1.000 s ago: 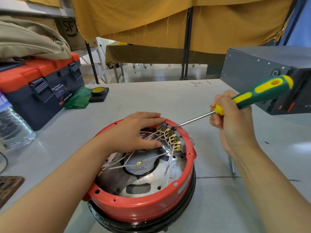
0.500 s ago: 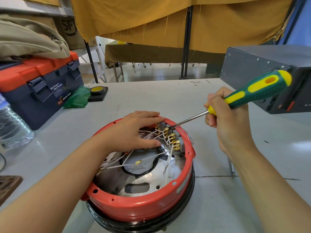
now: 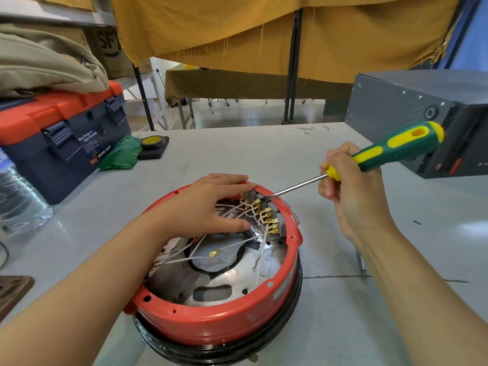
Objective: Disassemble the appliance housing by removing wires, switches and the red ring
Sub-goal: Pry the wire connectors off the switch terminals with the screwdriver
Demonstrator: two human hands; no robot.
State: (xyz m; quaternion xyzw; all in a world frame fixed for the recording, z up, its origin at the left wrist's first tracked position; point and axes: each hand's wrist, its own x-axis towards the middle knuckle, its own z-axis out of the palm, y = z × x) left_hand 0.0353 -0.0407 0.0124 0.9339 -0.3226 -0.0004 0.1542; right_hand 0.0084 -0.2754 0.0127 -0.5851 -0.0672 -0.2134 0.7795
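A round appliance housing lies upside down on the grey table, its red ring (image 3: 211, 323) on top of a black base. Inside it are white wires (image 3: 227, 247) with brass terminals plugged into a grey switch block (image 3: 266, 215) at the far rim. My left hand (image 3: 211, 207) lies flat across the far left rim, fingers straight, pressing the housing and wires. My right hand (image 3: 351, 191) grips a green and yellow screwdriver (image 3: 390, 151). Its flat tip touches the top of the switch block by the rim.
A blue and red toolbox (image 3: 60, 138) stands at the left with a cloth bag on it. A water bottle (image 3: 18, 199) is at the left edge. Green plastic and a tape roll (image 3: 153, 142) lie behind. A dark metal case (image 3: 422, 112) stands at the right.
My right hand and the screwdriver have shifted slightly left and up, with the tip sliding along the far rim toward the upper terminals. My left hand has stayed on the housing.
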